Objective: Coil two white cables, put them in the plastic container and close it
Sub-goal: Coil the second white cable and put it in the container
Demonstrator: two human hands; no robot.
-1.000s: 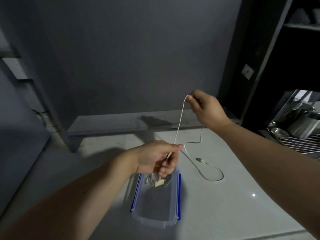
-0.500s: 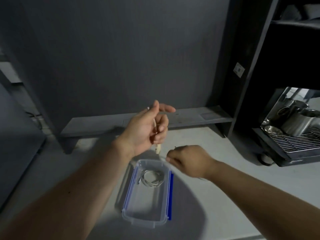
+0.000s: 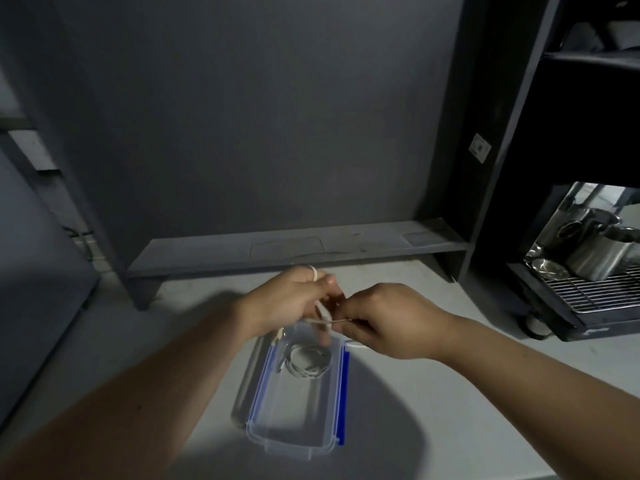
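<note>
Left hand [image 3: 287,299] fingers curled around a white cable [image 3: 321,310], loop over the index finger. Right hand [image 3: 384,320] at its 3 o'clock, fingers pinching the same cable. Both above the open container [image 3: 332,441] on the surface [image 3: 450,393]; second cable [image 3: 308,360] coiled inside, 12 o'clock end.

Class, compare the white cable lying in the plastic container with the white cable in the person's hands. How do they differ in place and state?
The cable in the container lies as a finished round coil on the floor of the plastic container; the cable in the hands is held above it, partly wound.
The first is untouched; the second is gripped by the left hand and right hand.
Both are thin and white.
</note>
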